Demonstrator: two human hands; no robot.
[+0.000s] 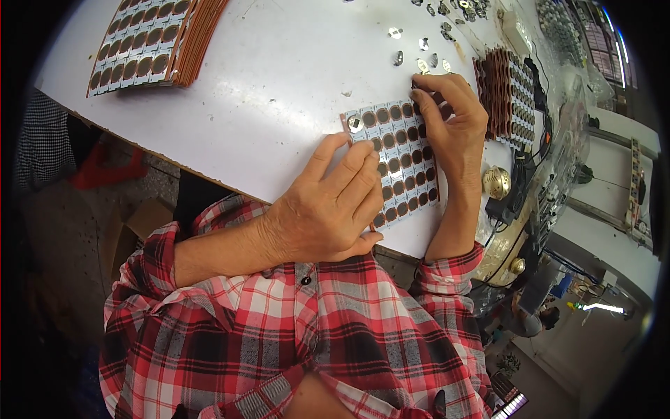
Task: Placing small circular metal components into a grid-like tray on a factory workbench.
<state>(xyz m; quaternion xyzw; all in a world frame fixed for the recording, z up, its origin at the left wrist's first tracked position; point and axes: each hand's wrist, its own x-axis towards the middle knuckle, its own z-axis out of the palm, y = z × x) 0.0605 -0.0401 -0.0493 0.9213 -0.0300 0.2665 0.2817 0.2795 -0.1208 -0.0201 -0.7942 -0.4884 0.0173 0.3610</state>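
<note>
So the person's got one sheet of brown round patches [399, 157] lying flat on the white surface [279, 91], a bit right of the frame's centre, and both hands are on it. The left hand [328, 209] is spread flat over the lower left part of the sheet, fingers together and laid out straight, looks like it's just pinning the thing down so it doesn't slide around. The right hand [453, 122] comes in from the right with fingers curled, fingertips pressing at the sheet's upper right corner; I can't tell if it's pinching anything small there. One cell near the sheet's upper left corner has a shiny silver disc [355, 123] on it. More loose silver discs [419, 52] are scattered above, within easy reach. A finished-looking stack of sheets [150, 42] sits upper left, another stack [506, 94] just right of the right hand.
</note>
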